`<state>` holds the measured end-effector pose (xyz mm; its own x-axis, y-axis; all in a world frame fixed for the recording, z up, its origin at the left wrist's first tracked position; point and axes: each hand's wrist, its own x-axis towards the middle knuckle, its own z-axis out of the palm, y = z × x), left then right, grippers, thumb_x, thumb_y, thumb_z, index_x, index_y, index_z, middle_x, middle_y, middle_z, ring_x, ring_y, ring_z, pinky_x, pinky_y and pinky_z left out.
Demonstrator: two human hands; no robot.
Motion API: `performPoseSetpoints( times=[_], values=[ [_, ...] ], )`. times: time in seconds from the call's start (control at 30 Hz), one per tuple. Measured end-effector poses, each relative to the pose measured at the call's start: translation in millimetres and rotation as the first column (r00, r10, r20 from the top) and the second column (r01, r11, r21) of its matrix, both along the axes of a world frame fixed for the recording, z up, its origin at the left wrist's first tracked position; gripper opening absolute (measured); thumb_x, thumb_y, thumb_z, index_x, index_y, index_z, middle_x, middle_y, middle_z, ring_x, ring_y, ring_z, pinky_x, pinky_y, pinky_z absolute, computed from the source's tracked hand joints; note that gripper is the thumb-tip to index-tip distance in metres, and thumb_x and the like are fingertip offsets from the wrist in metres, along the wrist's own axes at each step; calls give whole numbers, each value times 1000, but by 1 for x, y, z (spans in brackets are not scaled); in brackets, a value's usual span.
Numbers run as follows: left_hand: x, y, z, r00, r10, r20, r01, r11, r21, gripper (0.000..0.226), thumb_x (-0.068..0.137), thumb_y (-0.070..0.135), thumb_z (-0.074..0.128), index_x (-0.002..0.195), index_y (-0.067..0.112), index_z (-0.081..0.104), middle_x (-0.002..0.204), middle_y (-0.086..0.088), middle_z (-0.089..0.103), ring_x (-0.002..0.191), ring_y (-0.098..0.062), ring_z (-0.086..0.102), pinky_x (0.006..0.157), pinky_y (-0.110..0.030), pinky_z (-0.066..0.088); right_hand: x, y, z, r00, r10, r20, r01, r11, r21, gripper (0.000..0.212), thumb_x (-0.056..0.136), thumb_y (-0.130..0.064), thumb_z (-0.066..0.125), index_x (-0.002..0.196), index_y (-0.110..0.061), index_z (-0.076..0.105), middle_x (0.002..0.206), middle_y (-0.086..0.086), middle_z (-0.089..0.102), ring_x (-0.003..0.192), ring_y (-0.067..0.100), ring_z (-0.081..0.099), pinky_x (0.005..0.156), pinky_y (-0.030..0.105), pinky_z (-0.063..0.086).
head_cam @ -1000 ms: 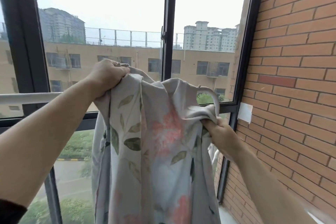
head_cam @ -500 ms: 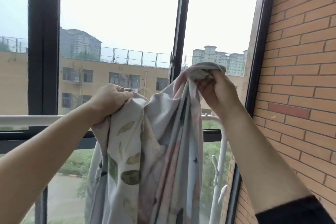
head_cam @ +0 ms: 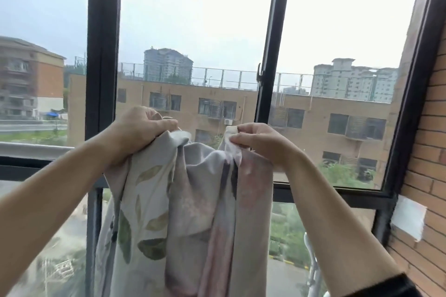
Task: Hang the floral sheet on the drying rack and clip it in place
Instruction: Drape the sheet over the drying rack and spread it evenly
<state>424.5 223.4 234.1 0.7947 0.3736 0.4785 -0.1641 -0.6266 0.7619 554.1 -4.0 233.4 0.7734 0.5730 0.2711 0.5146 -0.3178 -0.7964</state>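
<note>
The floral sheet [head_cam: 193, 212], pale grey with green leaves and pink blooms, hangs bunched in front of me before the window. My left hand [head_cam: 142, 130] grips a gathered top fold of it. My right hand [head_cam: 260, 142] pinches a small corner of its edge a short way to the right, at about the same height. The drying rack's white top rail [head_cam: 31, 149] runs in from the left behind my left forearm, and a white upright of the rack [head_cam: 311, 267] shows at the lower right. The sheet hides the rail between my hands. No clip is in sight.
A black-framed window [head_cam: 103, 55] fills the view ahead, with a handle [head_cam: 260, 75] on its middle post. A brick wall [head_cam: 429, 176] closes the right side, with a white patch [head_cam: 407, 219] on it.
My right hand came down from head height and now pinches a corner level with my left hand. The view swung left and up; the sheet hangs straighter.
</note>
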Motion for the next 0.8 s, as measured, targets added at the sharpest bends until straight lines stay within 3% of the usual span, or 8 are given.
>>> performPoseSetpoints(
  times=[0.1, 0.17, 0.33, 0.4, 0.47, 0.57, 0.7, 0.8],
  values=[
    [-7, -19, -3, 980, 144, 140, -163, 977, 140, 61, 60, 61, 75, 101, 20, 55, 89, 10, 62, 83, -7, 57, 64, -19, 41, 2, 5, -3, 1000, -10, 2, 10, 997, -72, 49, 68, -20, 70, 106, 9, 60, 94, 15, 66, 85, 22, 63, 85, 48, 53],
    [-12, -39, -6, 972, 49, 228, -117, 949, 294, 66, 50, 68, 75, 101, 27, 62, 89, 14, 66, 82, -3, 61, 70, -23, 49, 0, 10, -3, 999, 32, -14, -33, 986, -164, 26, 65, -19, 68, 81, 0, 61, 82, 14, 59, 76, 24, 56, 72, 42, 50],
    [-8, -67, -8, 996, 93, 4, -80, 831, 551, 68, 36, 88, 64, 71, 30, 71, 66, 16, 66, 65, 0, 58, 59, -25, 47, -3, 15, 0, 994, -21, 105, 50, 957, -285, 9, 80, -6, 59, 75, -13, 61, 73, 8, 48, 71, 18, 42, 61, 30, 35],
    [-4, -66, -3, 986, 133, -97, -51, 810, 584, 70, 37, 88, 63, 59, 22, 67, 51, 13, 58, 50, -4, 51, 50, -25, 37, -3, 9, -1, 991, -64, 118, 89, 970, -227, 8, 79, -4, 62, 82, 0, 67, 79, 19, 63, 74, 18, 44, 62, 30, 38],
    [0, -65, 0, 976, 132, -171, -5, 805, 593, 64, 44, 84, 67, 52, 20, 64, 43, 10, 53, 44, -7, 47, 49, -25, 34, -8, 3, -3, 991, -107, 84, 115, 989, -97, 29, 76, -5, 70, 101, 9, 68, 105, 24, 69, 79, 17, 54, 69, 32, 47],
    [4, -64, 0, 975, 121, -186, 18, 793, 609, 60, 54, 76, 70, 44, 19, 56, 40, 9, 48, 43, -10, 44, 49, -26, 31, -20, -5, -8, 960, -178, 215, 171, 984, 49, 31, 73, -12, 79, 103, -8, 73, 98, 7, 74, 90, 13, 67, 85, 29, 55],
    [9, -56, 2, 976, 119, -183, 20, 788, 615, 56, 56, 78, 67, 53, 22, 67, 48, 4, 59, 54, -14, 56, 51, -28, 35, -50, -25, -27, 816, -336, 470, 258, 940, 224, 31, 80, -22, 77, 110, -17, 72, 105, -6, 71, 97, 5, 64, 88, 21, 50],
    [10, -54, 2, 979, 96, -181, 35, 791, 610, 50, 57, 79, 66, 57, 29, 71, 52, 7, 62, 59, -13, 59, 53, -27, 38, -78, -41, -54, 755, -461, 466, 293, 874, 389, 24, 85, -25, 72, 109, -23, 70, 101, -18, 66, 89, -10, 60, 81, 10, 49]
  ],
)
